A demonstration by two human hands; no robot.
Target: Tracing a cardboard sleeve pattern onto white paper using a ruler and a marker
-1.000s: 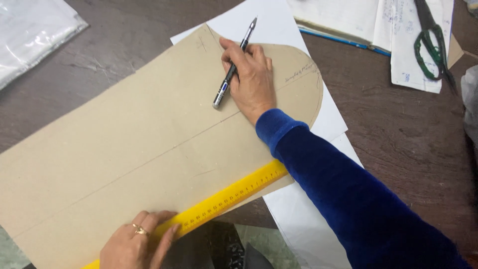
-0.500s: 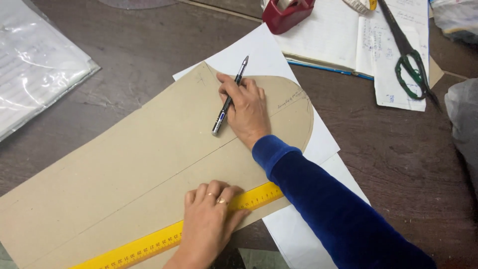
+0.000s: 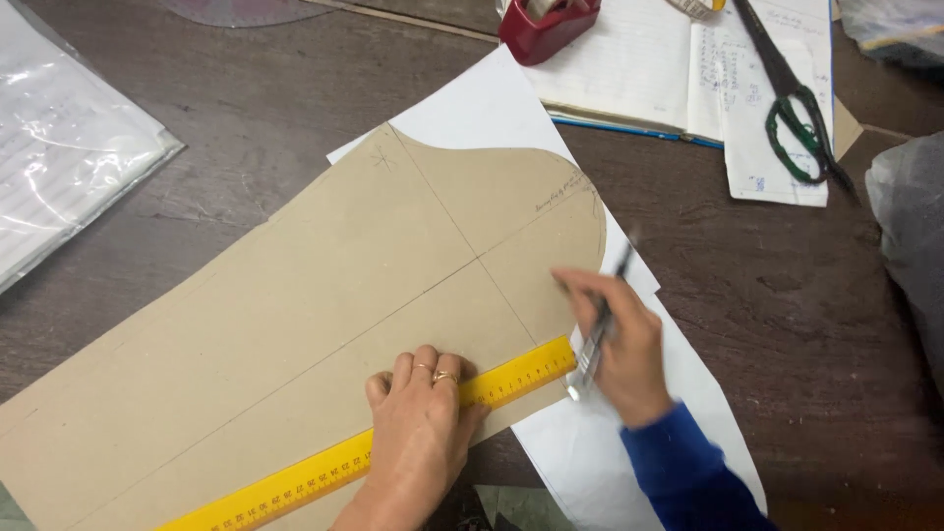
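Moved since half a second ago: right hand [image 3: 621,349] down off the upper curve of the pattern to the ruler's far end; left hand [image 3: 421,433] about where it was. Right hand closed around a slim black-and-silver pen [image 3: 600,329], tip blurred, near the end of the long yellow plastic ruler [image 3: 393,444]. Left hand flat, fingers spread, holding nothing, pressing the ruler onto the large tan cardboard pattern piece [image 3: 324,324] along its lower edge, over white paper sheets [image 3: 492,108] on dark wooden table [image 3: 246,88]. Farther out: green-handled scissors [image 3: 798,123], red tape dispenser [image 3: 546,25], open notebook [image 3: 629,74]. Risk: ruler pinned at one spot only, so likely to pivot under pen pressure and skew the line; cardboard could also slide on the loose paper.
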